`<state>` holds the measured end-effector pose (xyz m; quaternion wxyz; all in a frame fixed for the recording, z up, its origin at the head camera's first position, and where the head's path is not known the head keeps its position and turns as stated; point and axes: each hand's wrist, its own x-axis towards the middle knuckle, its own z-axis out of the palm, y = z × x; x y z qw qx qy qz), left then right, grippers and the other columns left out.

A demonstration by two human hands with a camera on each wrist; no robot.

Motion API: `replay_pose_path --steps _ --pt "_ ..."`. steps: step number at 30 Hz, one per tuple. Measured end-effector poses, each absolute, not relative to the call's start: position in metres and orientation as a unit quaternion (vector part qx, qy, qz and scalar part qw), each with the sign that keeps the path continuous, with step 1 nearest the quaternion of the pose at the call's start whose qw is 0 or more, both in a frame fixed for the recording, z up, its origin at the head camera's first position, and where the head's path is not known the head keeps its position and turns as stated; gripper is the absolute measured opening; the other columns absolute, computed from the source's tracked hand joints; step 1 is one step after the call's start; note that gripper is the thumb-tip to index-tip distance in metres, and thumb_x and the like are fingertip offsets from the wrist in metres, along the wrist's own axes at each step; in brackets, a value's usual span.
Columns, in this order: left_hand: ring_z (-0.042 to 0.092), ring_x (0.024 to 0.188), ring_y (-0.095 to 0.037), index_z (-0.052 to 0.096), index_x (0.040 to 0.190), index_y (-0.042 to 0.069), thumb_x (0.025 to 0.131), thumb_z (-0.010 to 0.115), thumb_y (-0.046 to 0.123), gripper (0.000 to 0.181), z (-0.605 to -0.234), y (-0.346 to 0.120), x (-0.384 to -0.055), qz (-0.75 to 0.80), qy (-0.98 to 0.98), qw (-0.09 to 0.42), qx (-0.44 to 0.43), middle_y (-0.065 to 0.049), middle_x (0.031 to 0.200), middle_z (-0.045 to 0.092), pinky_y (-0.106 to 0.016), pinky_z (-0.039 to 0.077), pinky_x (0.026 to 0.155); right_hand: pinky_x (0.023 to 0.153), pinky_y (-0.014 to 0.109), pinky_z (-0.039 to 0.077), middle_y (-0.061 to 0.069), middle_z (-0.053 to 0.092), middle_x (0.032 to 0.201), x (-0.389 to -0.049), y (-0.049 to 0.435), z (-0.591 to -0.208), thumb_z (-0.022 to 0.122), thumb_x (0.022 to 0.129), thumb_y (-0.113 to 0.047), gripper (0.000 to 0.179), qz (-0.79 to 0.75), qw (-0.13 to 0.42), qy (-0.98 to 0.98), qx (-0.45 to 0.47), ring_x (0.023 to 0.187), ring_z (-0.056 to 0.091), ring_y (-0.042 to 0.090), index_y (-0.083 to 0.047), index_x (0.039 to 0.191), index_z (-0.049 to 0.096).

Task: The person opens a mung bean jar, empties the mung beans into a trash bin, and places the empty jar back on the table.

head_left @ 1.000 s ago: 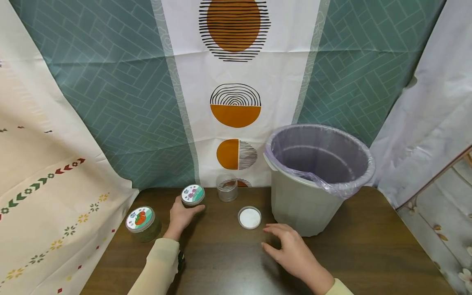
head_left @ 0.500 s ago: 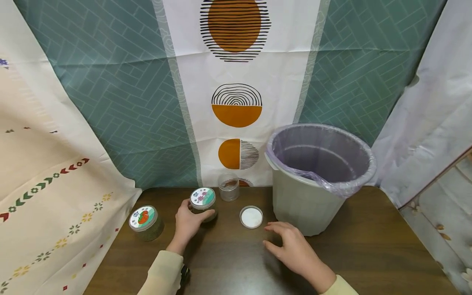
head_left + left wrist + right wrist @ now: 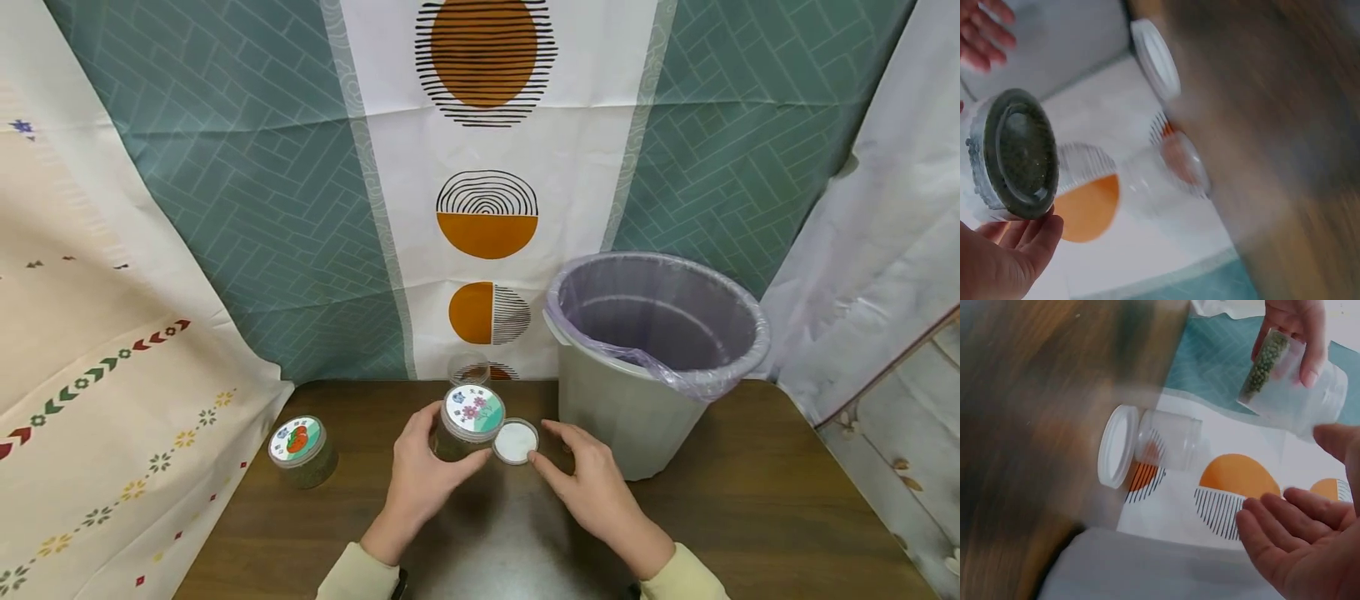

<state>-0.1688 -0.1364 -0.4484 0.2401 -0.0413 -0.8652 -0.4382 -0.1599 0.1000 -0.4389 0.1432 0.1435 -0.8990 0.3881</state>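
Note:
My left hand [image 3: 420, 479] grips a clear screw-top jar [image 3: 472, 411], raised above the table, its lid label printed with pink flowers. In the right wrist view small green beans [image 3: 1264, 367] fill only the bottom of this jar. Fingers curl round its side, and the left wrist view looks at its underside. Just right of the jar, my right hand [image 3: 598, 493] hovers with relaxed, spread fingers, holding nothing. Below and between the hands lies a loose white-centred lid [image 3: 515, 442] on the table. Behind the held jar stands a lidless clear jar [image 3: 1169, 439], partly hidden in the head view.
Another lidded jar [image 3: 302, 452], with an orange-red fruit on its label, stands at the left of the brown table [image 3: 360, 550]. A large grey bin [image 3: 626, 425] lined with a thin purple bag stands behind and right of my right hand. Patterned cloth hangs behind.
My left hand has lifted the flower-label jar and carried it rightward, toward the loose lid and my right hand. The right hand has barely moved.

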Motion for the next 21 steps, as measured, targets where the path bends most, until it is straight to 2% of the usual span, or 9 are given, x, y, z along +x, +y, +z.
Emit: replay_pose_path --steps 5,9,16,21 --pt "0.055 0.101 -0.007 0.052 0.125 0.028 0.056 0.081 0.059 0.081 -0.444 -0.118 -0.152 -0.396 -0.877 0.249 -0.107 0.013 0.113 0.054 -0.035 0.052 0.084 0.084 0.03 0.054 -0.01 0.058 0.124 -0.156 0.096 -0.434 0.054 0.09 -0.048 0.047 0.449 0.147 -0.869 0.146 0.104 0.06 0.007 -0.023 0.13 0.052" --pt "0.056 0.1 -0.008 0.051 0.128 0.027 0.057 0.082 0.053 0.081 -0.442 -0.108 -0.147 -0.37 -0.883 0.251 -0.141 0.009 0.114 0.053 -0.033 0.054 0.082 0.082 0.029 0.055 -0.009 0.059 0.122 -0.154 0.094 -0.431 0.058 0.09 -0.043 0.049 0.477 0.139 -0.852 0.166 0.103 0.06 0.005 -0.02 0.132 0.051" --pt "0.053 0.101 -0.011 0.051 0.13 0.021 0.058 0.082 0.048 0.082 -0.44 -0.098 -0.144 -0.313 -0.902 0.25 -0.16 0.004 0.114 0.052 -0.032 0.055 0.08 0.071 0.02 0.053 -0.01 0.064 0.106 -0.153 0.091 -0.427 0.068 0.077 -0.054 0.064 0.479 0.101 -0.862 0.131 0.082 0.063 0.006 -0.017 0.128 0.057" --pt "0.05 0.104 -0.012 0.051 0.13 0.019 0.059 0.081 0.045 0.081 -0.44 -0.095 -0.139 -0.295 -0.906 0.246 -0.179 0.002 0.114 0.053 -0.032 0.055 0.08 0.066 0.021 0.05 -0.014 0.062 0.098 -0.152 0.089 -0.428 0.071 0.064 -0.066 0.075 0.456 0.085 -0.88 0.1 0.079 0.057 0.005 -0.021 0.123 0.059"
